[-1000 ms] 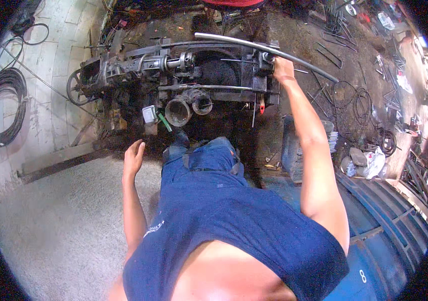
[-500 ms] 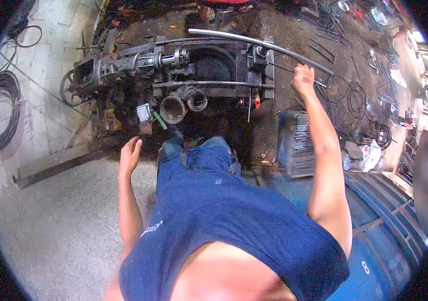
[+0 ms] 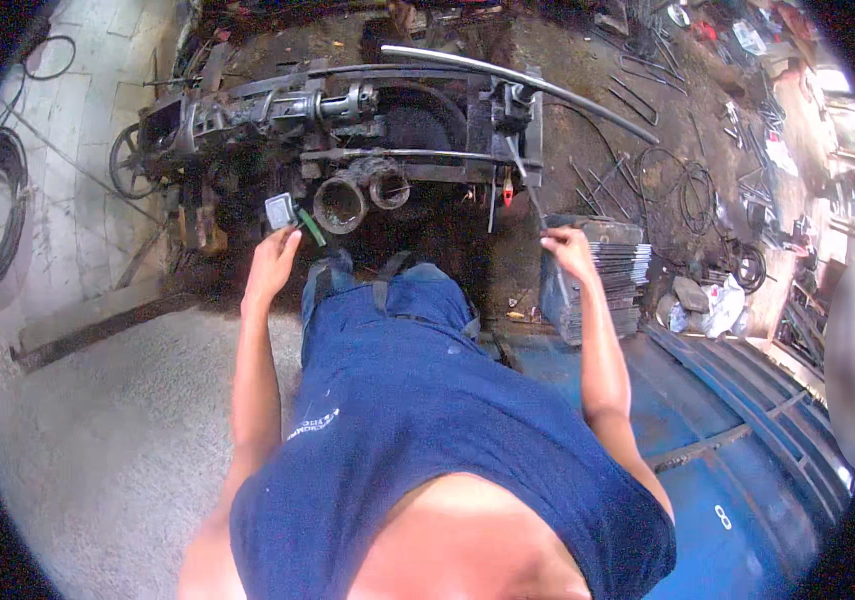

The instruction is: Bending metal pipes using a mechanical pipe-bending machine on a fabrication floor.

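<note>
My right hand (image 3: 572, 252) is closed around the lower end of a thin metal lever (image 3: 529, 183), which slants down from the dark clamp (image 3: 513, 108) on the machine's right end. Beside it stands a stack of metal bars (image 3: 607, 262). My left hand (image 3: 274, 262) reaches up with fingers stretched out, close under a small grey box (image 3: 280, 210) with a green strip (image 3: 312, 227) next to it. Whether the fingertips touch the box I cannot tell. A long grey pipe (image 3: 547, 88) lies slantwise over the far side of the machine (image 3: 277, 108).
Two round metal openings (image 3: 340, 206) face me below the machine. A red-handled tool (image 3: 508, 190) hangs by its right end. Coiled wire (image 3: 692, 190) and loose rods (image 3: 637, 100) lie on the floor at right. A cable coil (image 3: 19, 220) hangs on the left wall.
My right hand has come down and toward me, swinging the lever from pointing right to pointing at me. My left hand has risen toward the grey box.
</note>
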{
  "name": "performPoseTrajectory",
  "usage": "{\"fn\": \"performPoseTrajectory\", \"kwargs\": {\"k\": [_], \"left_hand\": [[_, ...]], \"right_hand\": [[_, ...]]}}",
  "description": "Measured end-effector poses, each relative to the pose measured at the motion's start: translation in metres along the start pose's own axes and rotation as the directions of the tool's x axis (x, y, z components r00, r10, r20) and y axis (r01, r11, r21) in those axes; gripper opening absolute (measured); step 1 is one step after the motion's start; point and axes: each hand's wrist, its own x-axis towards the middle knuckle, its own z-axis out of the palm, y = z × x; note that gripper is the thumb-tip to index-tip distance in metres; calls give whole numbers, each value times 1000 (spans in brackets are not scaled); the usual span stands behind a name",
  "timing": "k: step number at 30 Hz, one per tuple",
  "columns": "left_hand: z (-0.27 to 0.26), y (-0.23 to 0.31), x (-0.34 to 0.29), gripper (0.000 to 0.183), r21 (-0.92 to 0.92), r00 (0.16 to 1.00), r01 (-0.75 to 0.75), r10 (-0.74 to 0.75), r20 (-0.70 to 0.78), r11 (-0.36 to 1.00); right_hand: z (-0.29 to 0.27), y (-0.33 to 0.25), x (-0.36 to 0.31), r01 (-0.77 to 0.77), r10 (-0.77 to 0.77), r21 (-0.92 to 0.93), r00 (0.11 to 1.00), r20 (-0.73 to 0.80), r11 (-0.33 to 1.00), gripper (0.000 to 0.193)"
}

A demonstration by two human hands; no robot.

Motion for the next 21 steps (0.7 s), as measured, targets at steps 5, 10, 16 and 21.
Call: {"fn": "performPoseTrajectory", "kwargs": {"k": [5, 10, 16, 21], "left_hand": [[-6, 9, 0, 44, -11, 1000, -12, 12, -8, 1000], [-14, -2, -7, 43, -18, 999, -6, 5, -44, 1000], [-22, -37, -27, 46, -91, 990, 86, -95, -101, 992], [-27, -44, -31, 48, -106, 988, 111, -121, -94, 988]], "right_hand": [[56, -64, 25, -60, 19, 195, 978, 208, 979, 26], [127, -90, 79, -18, -18, 318, 994, 111, 948, 28], [135, -163, 90, 24, -14, 38, 971, -239, 999, 27], [155, -117, 125, -206, 206, -46, 979, -2, 978, 30]]}}
